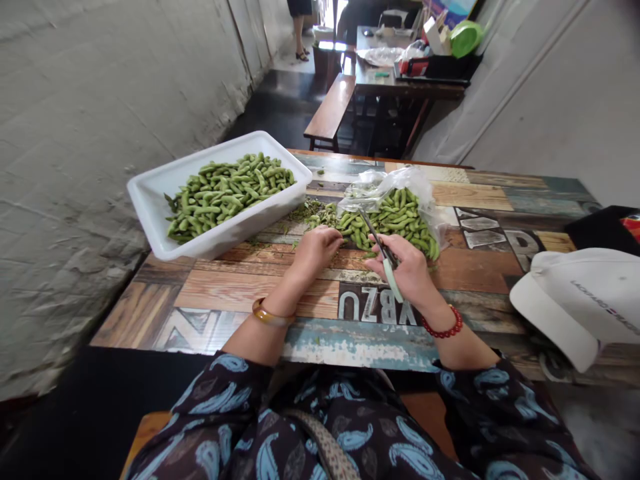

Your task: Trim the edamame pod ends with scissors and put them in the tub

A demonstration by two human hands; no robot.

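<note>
My right hand (407, 267) grips a pair of scissors (388, 263) with pale green handles, the blades pointing up and away over a heap of green soybean pods (405, 217). The pods lie on and beside a crumpled clear plastic bag (423, 183). Close by on the left, my left hand (317, 250) has its fingers pinched together at the edge of the heap. What sits between those fingertips is too small to make out. Small trimmings (313, 212) are scattered just beyond it. A white plastic tub (270, 210) with many pods (230, 193) stands at the left.
The patterned wooden table (260, 287) carries a white cap (575, 300) at the right, near a dark tray (600, 227). A rough wall (100, 100) runs along the left. Beyond are a bench (333, 110), another cluttered table (367, 40) and a person's legs (299, 33).
</note>
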